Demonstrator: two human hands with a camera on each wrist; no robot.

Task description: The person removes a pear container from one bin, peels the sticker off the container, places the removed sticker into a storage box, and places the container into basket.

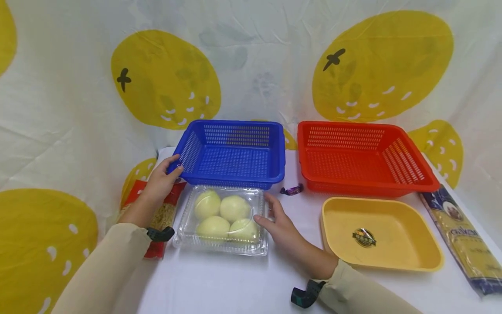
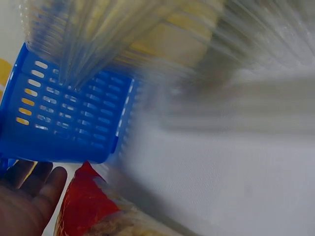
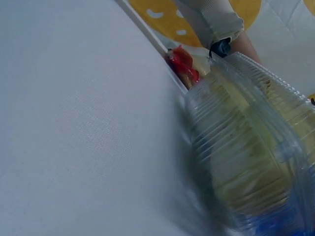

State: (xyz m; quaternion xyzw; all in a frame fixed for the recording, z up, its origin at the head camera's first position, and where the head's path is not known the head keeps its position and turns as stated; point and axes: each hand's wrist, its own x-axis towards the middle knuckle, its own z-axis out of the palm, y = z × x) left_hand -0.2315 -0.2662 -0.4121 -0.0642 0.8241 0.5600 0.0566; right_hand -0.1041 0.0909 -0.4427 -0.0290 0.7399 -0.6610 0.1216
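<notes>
A clear plastic clamshell box (image 1: 225, 248) with several pale yellow, round fruits or vegetables (image 1: 235, 208) inside is in front of the blue basket (image 1: 235, 182). At its right side my right hand (image 1: 285, 226) grips the edge, the thumb over the lid. The right wrist view shows the box (image 2: 172, 44) only from close by in its counterpart, the box (image 3: 246, 147), with the hand out of sight. My left hand (image 1: 160, 179) is at the basket's left rim, fingers loosely extended; whether they touch it I cannot tell. Below that wrist lies a red packet (image 1: 157, 250).
A red basket (image 1: 361, 187) stands at the back right, with a yellow tray (image 1: 384, 244) before it. Beside them lies a blue-and-yellow packet (image 1: 462, 235). A small purple wrapped candy (image 1: 292, 190) lies between the baskets. A patterned cloth (image 1: 266, 56) hangs behind.
</notes>
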